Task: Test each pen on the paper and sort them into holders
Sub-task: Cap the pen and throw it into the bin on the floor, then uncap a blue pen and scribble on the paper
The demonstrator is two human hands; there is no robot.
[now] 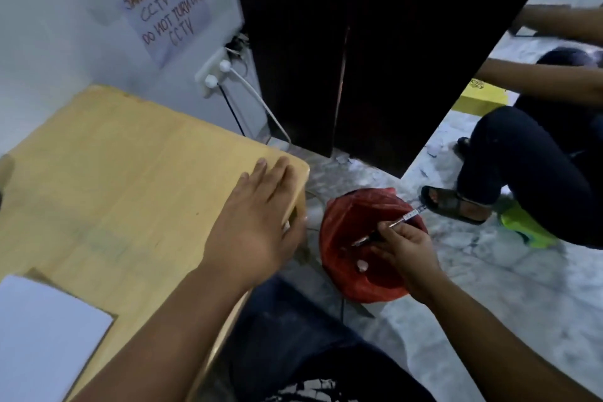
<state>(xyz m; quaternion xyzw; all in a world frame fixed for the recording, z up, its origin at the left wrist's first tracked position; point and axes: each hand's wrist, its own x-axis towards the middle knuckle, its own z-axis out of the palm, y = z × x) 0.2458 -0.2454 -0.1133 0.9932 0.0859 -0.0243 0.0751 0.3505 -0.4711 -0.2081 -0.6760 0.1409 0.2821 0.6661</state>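
The paper [45, 333] is cut off at 8 o'clock, its marks unreadable. Left hand [257, 222] lies spread, palm down, on the wooden surface [114, 157] — at its corner. Right hand [404, 248] pinches a blurred pen [391, 225] over a red-lined bin [346, 238] at 4 o'clock.
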